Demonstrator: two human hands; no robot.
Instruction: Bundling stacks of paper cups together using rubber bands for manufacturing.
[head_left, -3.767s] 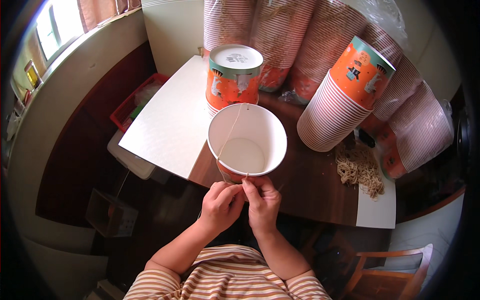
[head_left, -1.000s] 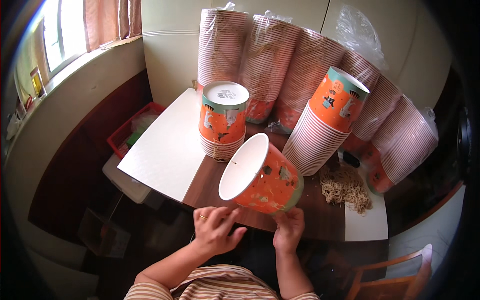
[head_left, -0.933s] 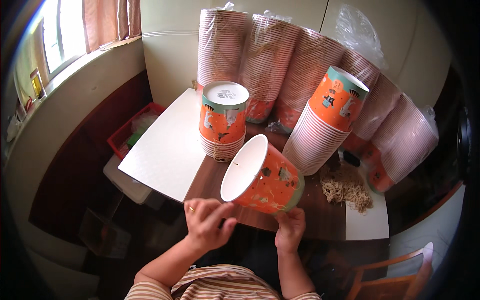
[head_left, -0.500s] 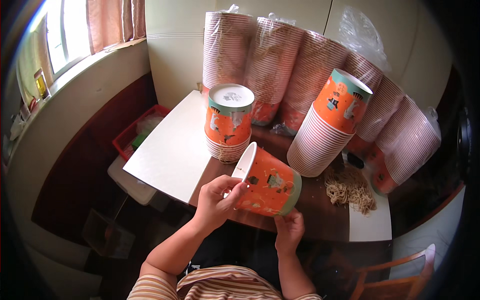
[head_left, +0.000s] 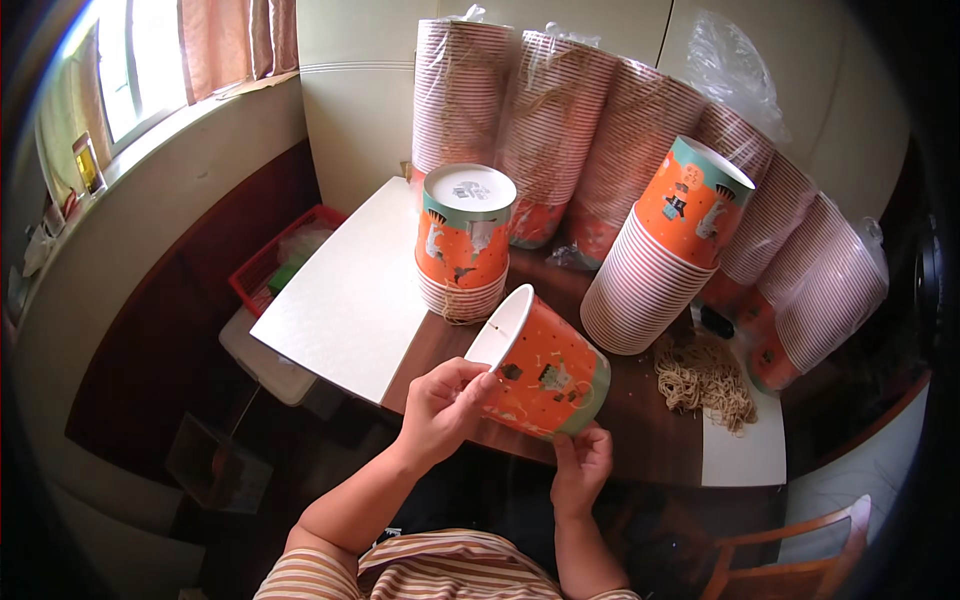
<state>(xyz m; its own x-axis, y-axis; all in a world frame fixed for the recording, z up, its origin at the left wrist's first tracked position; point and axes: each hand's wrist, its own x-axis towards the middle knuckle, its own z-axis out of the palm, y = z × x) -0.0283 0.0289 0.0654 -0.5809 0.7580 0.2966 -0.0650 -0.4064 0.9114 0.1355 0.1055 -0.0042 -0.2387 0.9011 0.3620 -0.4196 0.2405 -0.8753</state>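
The left hand, at the centre of the frame, has its thumb and fingers drawn narrow, pinching the rim of one orange paper bucket. The right hand, slightly lower and to the right, grips the bucket's green base edge between thumb and curled fingers. The bucket lies tilted at centre, mouth toward the upper left, near the table's front edge; whether it touches the table cannot be told.

Room to move lies to its left, where the table's white panel runs to the left edge. Space is tighter behind: a short stack of upturned buckets is just beyond the rim, and a taller, slanting stack rises just beyond the base. One heap of beige string sits to the right, near the right edge. Across the top, six plastic-wrapped columns of buckets fan out. One wooden chair is at lower right, one red basket at left.
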